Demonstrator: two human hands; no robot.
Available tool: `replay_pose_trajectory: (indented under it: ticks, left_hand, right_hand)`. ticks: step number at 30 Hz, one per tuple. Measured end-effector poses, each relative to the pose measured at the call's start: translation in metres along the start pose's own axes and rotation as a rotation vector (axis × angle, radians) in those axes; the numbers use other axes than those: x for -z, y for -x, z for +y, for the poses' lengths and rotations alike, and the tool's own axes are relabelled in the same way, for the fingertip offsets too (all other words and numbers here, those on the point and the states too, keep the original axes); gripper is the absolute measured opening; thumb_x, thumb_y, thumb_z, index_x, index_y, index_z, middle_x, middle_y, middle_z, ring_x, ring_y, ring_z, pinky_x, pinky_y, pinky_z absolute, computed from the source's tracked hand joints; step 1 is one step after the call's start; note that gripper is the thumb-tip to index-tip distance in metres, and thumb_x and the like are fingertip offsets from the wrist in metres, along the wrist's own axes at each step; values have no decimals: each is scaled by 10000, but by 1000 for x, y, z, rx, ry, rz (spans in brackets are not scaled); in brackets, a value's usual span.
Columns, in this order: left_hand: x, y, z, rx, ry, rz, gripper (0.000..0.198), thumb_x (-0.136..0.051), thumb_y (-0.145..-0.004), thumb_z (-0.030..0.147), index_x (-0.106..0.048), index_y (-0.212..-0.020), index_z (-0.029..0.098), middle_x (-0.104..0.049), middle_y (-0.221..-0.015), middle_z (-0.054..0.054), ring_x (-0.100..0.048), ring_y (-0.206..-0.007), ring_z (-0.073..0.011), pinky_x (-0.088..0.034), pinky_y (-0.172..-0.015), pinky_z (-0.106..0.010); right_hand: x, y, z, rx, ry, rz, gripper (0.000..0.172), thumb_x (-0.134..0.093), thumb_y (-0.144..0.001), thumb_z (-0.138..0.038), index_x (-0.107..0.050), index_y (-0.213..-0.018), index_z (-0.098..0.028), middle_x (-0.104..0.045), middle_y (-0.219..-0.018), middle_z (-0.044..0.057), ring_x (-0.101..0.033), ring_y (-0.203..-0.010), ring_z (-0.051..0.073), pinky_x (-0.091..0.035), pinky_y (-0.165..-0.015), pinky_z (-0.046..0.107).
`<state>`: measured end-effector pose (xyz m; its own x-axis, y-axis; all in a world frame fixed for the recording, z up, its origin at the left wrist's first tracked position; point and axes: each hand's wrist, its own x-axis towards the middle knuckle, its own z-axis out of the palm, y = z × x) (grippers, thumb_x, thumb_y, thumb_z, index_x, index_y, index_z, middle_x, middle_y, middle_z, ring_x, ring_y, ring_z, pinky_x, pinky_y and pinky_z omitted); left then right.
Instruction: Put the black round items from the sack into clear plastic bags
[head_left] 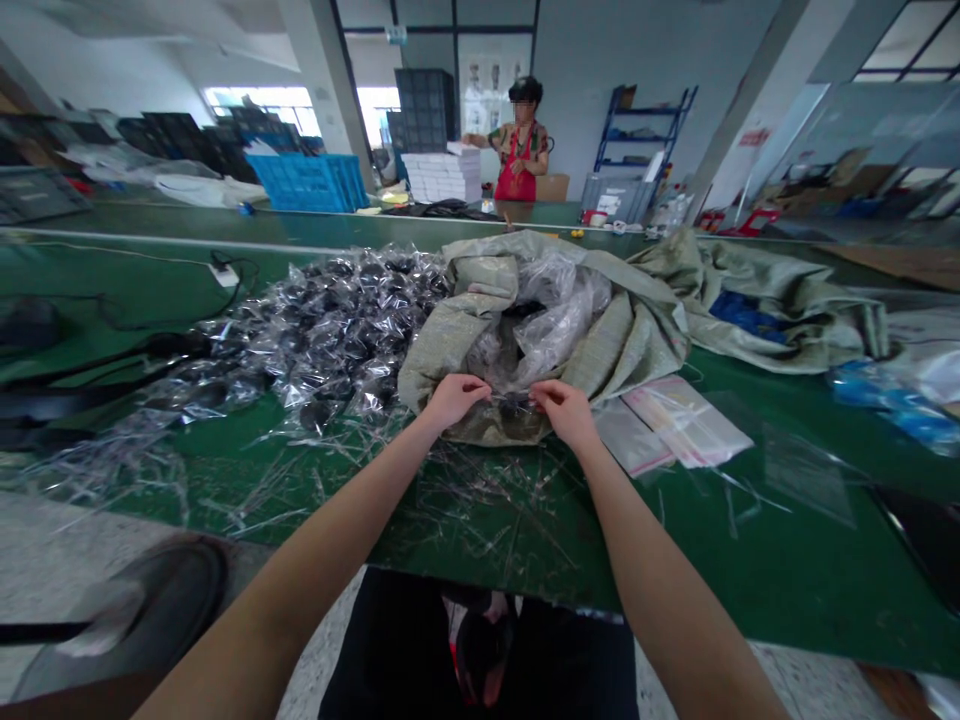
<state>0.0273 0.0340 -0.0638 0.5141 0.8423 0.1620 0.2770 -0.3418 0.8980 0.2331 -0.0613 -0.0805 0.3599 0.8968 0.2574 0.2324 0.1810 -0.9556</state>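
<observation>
My left hand [452, 397] and my right hand [564, 409] are both closed, pinching the two ends of a small clear plastic packet with a dark item [512, 404] held between them. The packet hangs just in front of an open grey-green woven sack [457, 335] lined with clear plastic [555, 315]. Left of the sack lies a big heap of clear packets with dark parts [330, 335]. Thin clear plastic strips [465, 500] litter the green table in front of my hands.
A stack of flat empty clear bags [679, 425] lies right of my right hand. A second woven sack [772, 300] sits at the back right. Black cables [97, 350] run on the left. A person in a red apron [519, 150] stands far behind.
</observation>
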Motion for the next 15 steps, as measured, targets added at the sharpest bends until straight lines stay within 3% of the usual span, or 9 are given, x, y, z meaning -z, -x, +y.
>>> replay_pose_trajectory:
  ticks: [3,5,9,15]
  left_hand:
    - [3,1,9,128,75,72,238,-709,-671,398,-726,-691,161,-692,-645,-41,-552,-548,-138,-411,-558,-258]
    - [7,1,19,269,193,94,373,-656,-715,509,-696,-620,150,-650,-562,-58,-429,-413,-99,-328,-450,-253]
    - [15,2,40,489,350,-38,543,-624,-712,641,-675,-574,119,-661,-575,-118,-238,-327,-42,-163,-367,-247]
    - [13,14,46,463,396,-202,346,-789,-642,426,-669,-666,102,-673,-661,-71,-233,-352,-4,-60,-358,-216]
  right_hand:
    - [0,0,4,40,68,0,196,-638,-740,-346,-722,-838,-198,-718,-795,36,-665,-724,199,-557,-696,358]
    - [1,0,5,57,100,0,193,-620,-754,-332,-722,-853,-201,-716,-809,35,-664,-737,199,-554,-715,361]
    - [1,0,4,82,141,7,195,-575,-763,-284,-720,-865,-203,-717,-838,32,-657,-752,196,-552,-726,366]
    - [3,0,-1,53,164,-8,221,-583,-761,-272,-701,-923,-181,-721,-892,57,-665,-780,196,-561,-732,359]
